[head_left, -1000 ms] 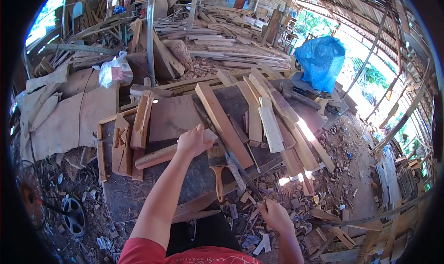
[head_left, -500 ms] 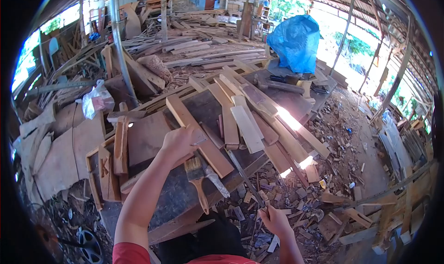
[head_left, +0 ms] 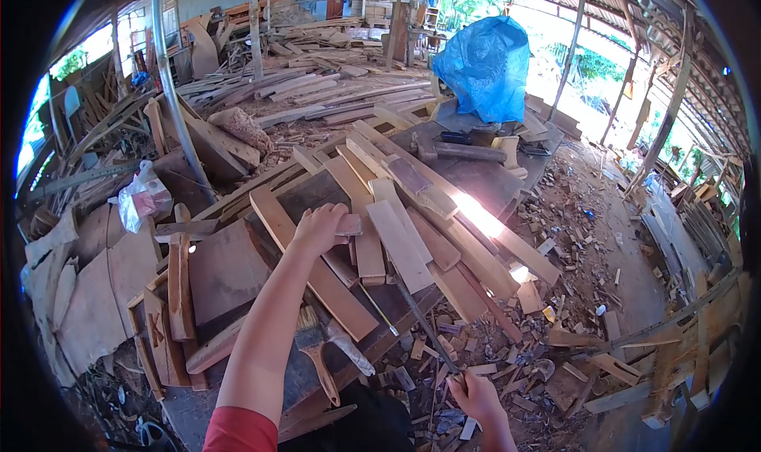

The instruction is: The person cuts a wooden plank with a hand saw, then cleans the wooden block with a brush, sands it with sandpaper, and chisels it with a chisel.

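My left hand (head_left: 319, 228) reaches over the workbench, its fingers curled round a small wooden block (head_left: 349, 225). A long wooden board (head_left: 337, 297) runs beneath that wrist. Low on the right, my right hand (head_left: 478, 398) is closed round the near end of a long, thin, dark metal bar (head_left: 428, 329), which slants up to the planks. A paintbrush (head_left: 312, 341) with a wooden handle lies at the bench's near edge, beside a whitish wrapped piece (head_left: 350, 347). Between board and bar is a thin yellowish strip (head_left: 379, 309) with a pale tip.
Several planks (head_left: 400, 234) overlap on the bench, and shaped wooden pieces (head_left: 180, 286) stand at its left. A blue plastic sheet (head_left: 487, 72) covers something at the far end. Wood scraps (head_left: 555, 333) litter the ground to the right. A metal pole (head_left: 170, 87) rises behind.
My left hand has shifted from the long board towards the farther planks, and a small block now shows in it. The yellowish strip has come into sight. My right hand still grips the bar.
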A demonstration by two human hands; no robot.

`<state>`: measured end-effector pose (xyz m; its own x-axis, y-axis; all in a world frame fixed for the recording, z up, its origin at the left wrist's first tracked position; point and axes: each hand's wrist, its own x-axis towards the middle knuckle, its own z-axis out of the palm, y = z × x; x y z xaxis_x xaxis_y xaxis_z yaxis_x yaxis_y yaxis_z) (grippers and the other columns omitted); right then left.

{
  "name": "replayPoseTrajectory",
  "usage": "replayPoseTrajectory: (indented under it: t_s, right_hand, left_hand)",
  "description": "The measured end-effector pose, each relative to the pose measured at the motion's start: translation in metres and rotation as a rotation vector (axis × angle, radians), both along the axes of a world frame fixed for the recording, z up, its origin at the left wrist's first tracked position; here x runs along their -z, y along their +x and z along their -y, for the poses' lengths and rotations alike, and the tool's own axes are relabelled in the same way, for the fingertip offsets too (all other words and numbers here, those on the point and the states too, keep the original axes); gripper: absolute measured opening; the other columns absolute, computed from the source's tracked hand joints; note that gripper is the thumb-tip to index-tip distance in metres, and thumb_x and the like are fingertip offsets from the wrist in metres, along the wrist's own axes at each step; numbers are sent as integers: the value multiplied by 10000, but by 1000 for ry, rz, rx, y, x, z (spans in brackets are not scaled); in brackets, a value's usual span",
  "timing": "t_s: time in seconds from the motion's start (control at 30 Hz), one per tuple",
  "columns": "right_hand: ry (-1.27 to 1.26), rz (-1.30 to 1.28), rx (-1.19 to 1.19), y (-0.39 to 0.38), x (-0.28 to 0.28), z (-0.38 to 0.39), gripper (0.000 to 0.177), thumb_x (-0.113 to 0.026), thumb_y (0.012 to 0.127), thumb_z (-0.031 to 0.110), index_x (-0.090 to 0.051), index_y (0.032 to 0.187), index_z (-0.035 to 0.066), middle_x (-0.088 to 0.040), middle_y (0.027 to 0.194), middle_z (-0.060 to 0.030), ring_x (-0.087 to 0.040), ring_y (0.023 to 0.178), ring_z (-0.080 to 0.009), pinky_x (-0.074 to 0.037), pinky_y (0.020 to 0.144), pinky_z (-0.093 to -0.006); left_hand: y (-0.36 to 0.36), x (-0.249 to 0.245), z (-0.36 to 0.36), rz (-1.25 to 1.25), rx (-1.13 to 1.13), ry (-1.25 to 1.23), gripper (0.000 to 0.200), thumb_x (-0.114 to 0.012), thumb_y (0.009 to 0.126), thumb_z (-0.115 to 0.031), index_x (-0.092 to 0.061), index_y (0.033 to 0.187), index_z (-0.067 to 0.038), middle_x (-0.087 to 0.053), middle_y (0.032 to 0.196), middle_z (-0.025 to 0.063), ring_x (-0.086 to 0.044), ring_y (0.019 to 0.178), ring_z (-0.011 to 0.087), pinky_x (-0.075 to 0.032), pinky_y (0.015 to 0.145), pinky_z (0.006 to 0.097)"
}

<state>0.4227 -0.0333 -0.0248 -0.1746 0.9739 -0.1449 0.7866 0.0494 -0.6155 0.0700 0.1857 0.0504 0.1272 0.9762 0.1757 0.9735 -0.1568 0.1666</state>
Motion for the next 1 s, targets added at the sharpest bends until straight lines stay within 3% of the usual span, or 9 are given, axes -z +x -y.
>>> replayPoseTrajectory:
  t_s: [0.1, 0.23, 0.3, 0.37, 0.4, 0.43, 0.6, 0.77, 1.0]
  right_hand:
    - [13, -30, -24, -1, 6, -3, 349, -552, 848, 346, -475, 729, 27, -514, 555, -141, -539, 570, -379, -397, 509, -435]
    - [67, -145, -74, 0, 3, -10, 319, -590, 833, 289, -469, 713, 19, -490, 531, -135, -512, 512, -364, -378, 473, -408]
    - [76, -153, -61, 5, 3, -21, 310, -600, 828, 273, -468, 710, 18, -484, 525, -133, -506, 497, -353, -373, 465, -399]
    - [149, -158, -56, 3, -5, -36, 304, -610, 823, 257, -467, 703, 17, -478, 517, -133, -500, 477, -335, -373, 460, -389]
    - [213, -156, -52, -2, -15, -49, 306, -609, 824, 259, -467, 700, 17, -476, 517, -134, -499, 472, -328, -378, 462, -390]
    - [312, -138, -34, -8, -22, -62, 302, -608, 824, 255, -467, 701, 17, -477, 519, -135, -499, 473, -327, -381, 465, -390]
    - [623, 25, 3, -51, -59, -145, 338, -548, 849, 320, -497, 741, 4, -557, 611, -172, -583, 609, -350, -437, 540, -429]
    - [502, 278, -30, -98, -83, -197, 428, -473, 861, 433, -546, 864, 12, -620, 750, -169, -620, 754, -334, -481, 680, -446]
    - [461, 348, 19, -119, -71, -224, 432, -486, 847, 449, -550, 867, 22, -634, 792, -177, -618, 794, -332, -476, 709, -440]
  left_hand:
    - [-7, -1, 14, 86, -6, 152, 581, -748, 665, -220, -463, 1164, -138, -545, 1117, 84, -507, 1084, 286, -361, 955, 459]
    - [0, -63, 99, 686, 162, 48, 514, -666, 778, -199, -448, 1235, -107, -596, 805, 73, -615, 775, 174, -489, 666, 298]
    - [-2, -90, 166, 1291, 399, -103, 489, -623, 822, -218, -432, 1224, -16, -539, 654, 51, -568, 630, 110, -447, 546, 226]
    - [3, -109, 231, 1617, 601, -107, 485, -584, 843, -278, -444, 1174, 47, -535, 696, 55, -532, 582, 111, -416, 489, 239]
    - [7, -113, 232, 1731, 1146, -190, 431, -565, 853, -300, -474, 1079, 56, -528, 732, 70, -519, 552, 126, -408, 481, 253]
    - [13, -134, 252, 1678, 1119, -255, 677, -519, 793, -581, -406, 1070, 27, -459, 521, 36, -429, 389, 104, -330, 362, 240]
    - [27, -174, 272, 1602, 1463, -631, 819, -569, 775, -578, -492, 1127, 157, -591, 666, 129, -539, 472, 186, -347, 382, 269]
    - [25, -178, 296, 1654, 1447, -703, 801, -593, 763, -571, -507, 1092, 154, -584, 665, 129, -545, 490, 187, -350, 396, 265]
    - [19, -180, 310, 1687, 1375, -637, 799, -611, 737, -589, -516, 1048, 142, -604, 700, 129, -559, 497, 204, -369, 402, 269]
